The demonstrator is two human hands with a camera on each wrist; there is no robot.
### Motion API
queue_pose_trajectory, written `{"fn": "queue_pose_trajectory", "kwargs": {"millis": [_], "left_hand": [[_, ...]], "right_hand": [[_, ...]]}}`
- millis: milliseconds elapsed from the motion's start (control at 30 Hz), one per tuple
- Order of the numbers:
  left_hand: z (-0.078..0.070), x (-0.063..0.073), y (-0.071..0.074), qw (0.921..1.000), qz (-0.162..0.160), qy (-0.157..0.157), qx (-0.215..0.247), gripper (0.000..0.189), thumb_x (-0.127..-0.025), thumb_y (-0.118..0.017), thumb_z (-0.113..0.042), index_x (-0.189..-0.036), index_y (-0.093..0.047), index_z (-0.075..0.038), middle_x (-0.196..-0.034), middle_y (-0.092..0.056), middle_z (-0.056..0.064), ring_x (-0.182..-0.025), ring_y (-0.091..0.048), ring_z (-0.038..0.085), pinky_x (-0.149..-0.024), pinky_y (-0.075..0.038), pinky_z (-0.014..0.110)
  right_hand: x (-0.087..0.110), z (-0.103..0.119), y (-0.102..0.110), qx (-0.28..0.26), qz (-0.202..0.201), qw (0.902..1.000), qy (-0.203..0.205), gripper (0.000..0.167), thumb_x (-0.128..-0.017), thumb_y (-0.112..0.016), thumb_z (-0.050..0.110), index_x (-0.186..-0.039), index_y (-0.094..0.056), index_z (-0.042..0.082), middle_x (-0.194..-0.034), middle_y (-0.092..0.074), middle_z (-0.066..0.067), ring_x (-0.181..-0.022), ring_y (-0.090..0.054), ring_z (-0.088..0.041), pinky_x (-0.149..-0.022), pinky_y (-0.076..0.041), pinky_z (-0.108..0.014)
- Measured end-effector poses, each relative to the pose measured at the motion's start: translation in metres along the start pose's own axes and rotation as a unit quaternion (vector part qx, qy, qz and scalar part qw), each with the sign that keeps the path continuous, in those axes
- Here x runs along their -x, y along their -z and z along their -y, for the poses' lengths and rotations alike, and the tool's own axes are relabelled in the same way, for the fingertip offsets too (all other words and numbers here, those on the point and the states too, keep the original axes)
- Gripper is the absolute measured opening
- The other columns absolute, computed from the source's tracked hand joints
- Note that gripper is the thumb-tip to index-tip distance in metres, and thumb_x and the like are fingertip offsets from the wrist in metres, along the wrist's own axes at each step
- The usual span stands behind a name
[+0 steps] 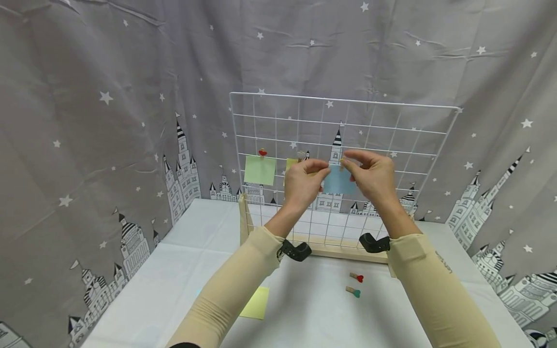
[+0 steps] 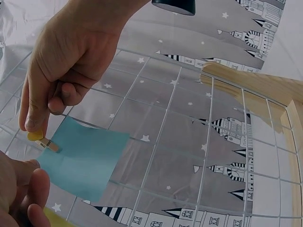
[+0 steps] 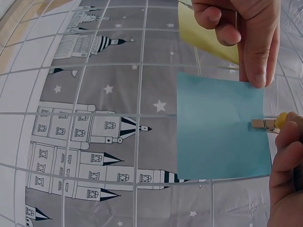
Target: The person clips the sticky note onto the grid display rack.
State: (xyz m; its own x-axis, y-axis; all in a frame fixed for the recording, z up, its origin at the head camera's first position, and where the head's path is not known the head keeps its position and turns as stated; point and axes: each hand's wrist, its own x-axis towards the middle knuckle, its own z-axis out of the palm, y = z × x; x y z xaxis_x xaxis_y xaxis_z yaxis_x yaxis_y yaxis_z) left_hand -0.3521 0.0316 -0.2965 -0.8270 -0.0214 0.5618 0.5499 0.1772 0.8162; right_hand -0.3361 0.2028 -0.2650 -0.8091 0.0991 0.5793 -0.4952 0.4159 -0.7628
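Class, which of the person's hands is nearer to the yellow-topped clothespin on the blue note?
The right hand: it pinches the yellow-topped clothespin. The left hand is a little farther away, holding the blue note at its upper left corner in the head view.

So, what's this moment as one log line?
left hand: pinches blue note corner; right hand: pinches yellow-topped clothespin; clothespin: on note's edge; wire grid: behind note

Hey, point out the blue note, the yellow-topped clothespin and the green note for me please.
Blue note (image 3: 217, 130): right wrist view, middle of its face.
Yellow-topped clothespin (image 3: 259, 124): right wrist view, on its wooden body.
Green note (image 1: 260, 170): head view, middle of its sheet.
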Motion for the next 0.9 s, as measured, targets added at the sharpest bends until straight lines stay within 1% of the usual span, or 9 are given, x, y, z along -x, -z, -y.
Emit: {"fn": "queue_pose_trajectory", "kwargs": {"millis": [167, 300, 433, 533, 700, 900], "left_hand": [[-0.001, 0.001, 0.001, 1.0, -0.001, 0.006, 0.002, 0.012, -0.093, -0.078, -0.017, -0.102, -0.08, -0.01, -0.098, -0.081, 0.002, -0.049, -0.063, 0.011, -0.047, -0.049, 0.023], [-0.002, 0.003, 0.003, 1.0, 0.001, 0.008, 0.002, 0.011, -0.093, -0.078, -0.018, -0.101, -0.08, -0.012, -0.099, -0.081, 0.001, -0.05, -0.064, 0.012, -0.046, -0.048, 0.022], [-0.002, 0.005, 0.006, 0.9999, 0.012, 0.001, -0.001, 0.012, -0.093, -0.078, -0.019, -0.103, -0.079, -0.012, -0.1, -0.08, 0.002, -0.053, -0.067, 0.016, -0.05, -0.052, 0.024], [0.001, 0.006, 0.008, 0.9997, 0.022, -0.007, 0.0, 0.013, -0.092, -0.079, -0.021, -0.103, -0.079, -0.013, -0.101, -0.079, 0.002, -0.054, -0.066, 0.015, -0.054, -0.056, 0.027], [0.005, 0.007, 0.012, 0.9992, 0.033, -0.02, 0.006, 0.017, -0.091, -0.081, -0.024, -0.103, -0.079, -0.013, -0.102, -0.079, 0.0, -0.057, -0.067, 0.012, -0.058, -0.059, 0.03], [0.005, 0.008, 0.018, 0.9983, 0.053, -0.023, -0.003, 0.024, -0.089, -0.082, -0.029, -0.108, -0.078, -0.014, -0.106, -0.078, -0.003, -0.067, -0.071, 0.013, -0.065, -0.06, 0.029]], "right_hand": [[0.002, 0.0, 0.001, -0.005, 0.002, 1.0, 0.003, 0.026, -0.094, -0.077, 0.02, -0.117, -0.078, 0.009, -0.117, -0.077, -0.012, -0.057, -0.063, -0.008, -0.048, -0.041, -0.019], [0.004, 0.001, 0.003, -0.011, 0.007, 0.9999, 0.006, 0.027, -0.094, -0.078, 0.022, -0.118, -0.077, 0.009, -0.121, -0.076, -0.011, -0.059, -0.064, -0.007, -0.051, -0.045, -0.019], [0.007, 0.0, 0.006, -0.009, 0.01, 0.9999, 0.007, 0.031, -0.094, -0.078, 0.025, -0.121, -0.076, 0.009, -0.127, -0.074, -0.009, -0.061, -0.065, -0.006, -0.055, -0.048, -0.018], [0.009, -0.001, 0.008, -0.009, 0.011, 0.9998, 0.01, 0.033, -0.094, -0.078, 0.026, -0.122, -0.076, 0.011, -0.129, -0.073, -0.009, -0.064, -0.066, -0.006, -0.057, -0.05, -0.018], [0.011, -0.003, 0.011, -0.021, 0.009, 0.9997, 0.012, 0.033, -0.094, -0.078, 0.025, -0.123, -0.075, 0.01, -0.126, -0.074, -0.012, -0.073, -0.069, -0.005, -0.062, -0.054, -0.017], [0.014, -0.003, 0.013, -0.024, 0.011, 0.9996, 0.003, 0.037, -0.094, -0.078, 0.027, -0.126, -0.074, 0.009, -0.125, -0.074, -0.013, -0.089, -0.071, -0.002, -0.073, -0.058, -0.017]]}}
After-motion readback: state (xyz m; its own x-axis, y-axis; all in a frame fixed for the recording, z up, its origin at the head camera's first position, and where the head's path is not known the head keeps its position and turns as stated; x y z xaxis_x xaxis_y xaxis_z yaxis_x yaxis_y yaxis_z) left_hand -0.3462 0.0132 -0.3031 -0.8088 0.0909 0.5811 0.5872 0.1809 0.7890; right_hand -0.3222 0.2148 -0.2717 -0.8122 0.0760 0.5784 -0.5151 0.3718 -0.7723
